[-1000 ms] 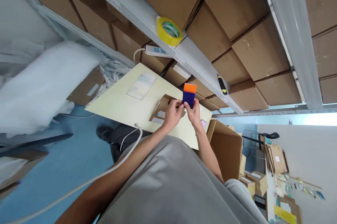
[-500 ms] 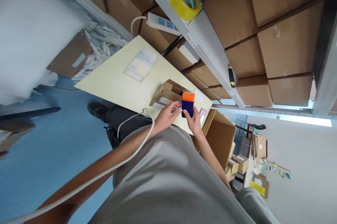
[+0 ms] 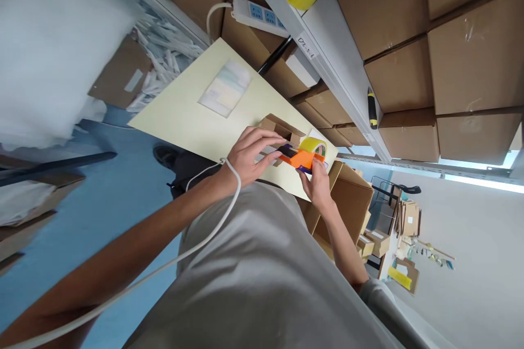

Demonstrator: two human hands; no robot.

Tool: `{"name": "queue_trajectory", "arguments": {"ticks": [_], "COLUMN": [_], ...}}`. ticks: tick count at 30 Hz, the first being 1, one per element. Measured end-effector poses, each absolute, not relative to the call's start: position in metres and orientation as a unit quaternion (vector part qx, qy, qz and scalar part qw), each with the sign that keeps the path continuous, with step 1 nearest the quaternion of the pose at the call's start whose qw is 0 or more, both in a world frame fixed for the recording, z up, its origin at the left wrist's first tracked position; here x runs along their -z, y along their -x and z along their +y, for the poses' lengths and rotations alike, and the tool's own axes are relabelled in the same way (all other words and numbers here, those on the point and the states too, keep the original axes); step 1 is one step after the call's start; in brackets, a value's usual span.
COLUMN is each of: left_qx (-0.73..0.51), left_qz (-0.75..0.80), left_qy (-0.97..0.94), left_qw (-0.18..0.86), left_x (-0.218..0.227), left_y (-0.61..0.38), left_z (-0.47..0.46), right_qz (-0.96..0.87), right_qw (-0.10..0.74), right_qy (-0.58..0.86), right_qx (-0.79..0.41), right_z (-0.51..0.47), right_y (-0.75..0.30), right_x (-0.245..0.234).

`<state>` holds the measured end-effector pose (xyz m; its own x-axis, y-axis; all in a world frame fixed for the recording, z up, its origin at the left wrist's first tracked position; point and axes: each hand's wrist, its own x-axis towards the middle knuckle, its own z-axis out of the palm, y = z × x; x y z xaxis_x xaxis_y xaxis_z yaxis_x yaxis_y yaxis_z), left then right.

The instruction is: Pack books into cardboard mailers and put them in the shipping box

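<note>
Over table [image 3: 192,119], both hands [image 3: 286,166] around dispenser [image 3: 301,159].

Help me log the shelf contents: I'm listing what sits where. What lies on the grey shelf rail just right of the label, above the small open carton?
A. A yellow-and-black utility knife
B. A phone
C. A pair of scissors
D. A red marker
A: a yellow-and-black utility knife lies on the grey shelf rail, up and to the right of the small open carton on the table.
</note>
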<state>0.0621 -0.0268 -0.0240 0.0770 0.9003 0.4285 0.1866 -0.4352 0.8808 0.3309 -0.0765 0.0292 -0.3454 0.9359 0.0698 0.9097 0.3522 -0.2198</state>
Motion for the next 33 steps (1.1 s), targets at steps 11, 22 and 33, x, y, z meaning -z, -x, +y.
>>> {"name": "queue_trajectory", "arguments": {"ticks": [11, 22, 33], "left_qx": [-0.509, -0.498, -0.462], "left_qz": [0.345, 0.350, 0.356], "left_qy": [-0.717, -0.742, -0.771], "left_qw": [0.329, 0.280, 0.256], "left_x": [0.010, -0.015, -0.034], "left_y": [-0.051, -0.044, -0.053], "left_z": [-0.015, -0.034, -0.035], "right_qz": [-0.854, -0.864, -0.871], "right_qw": [0.057, 0.105, 0.174], "right_qy": [0.516, 0.493, 0.451], "right_qx": [-0.043, 0.004, 0.083], "right_z": [-0.071, -0.081, -0.083], "right_y": [-0.344, -0.347, -0.341], "right_x": [-0.041, -0.061, -0.069]}}
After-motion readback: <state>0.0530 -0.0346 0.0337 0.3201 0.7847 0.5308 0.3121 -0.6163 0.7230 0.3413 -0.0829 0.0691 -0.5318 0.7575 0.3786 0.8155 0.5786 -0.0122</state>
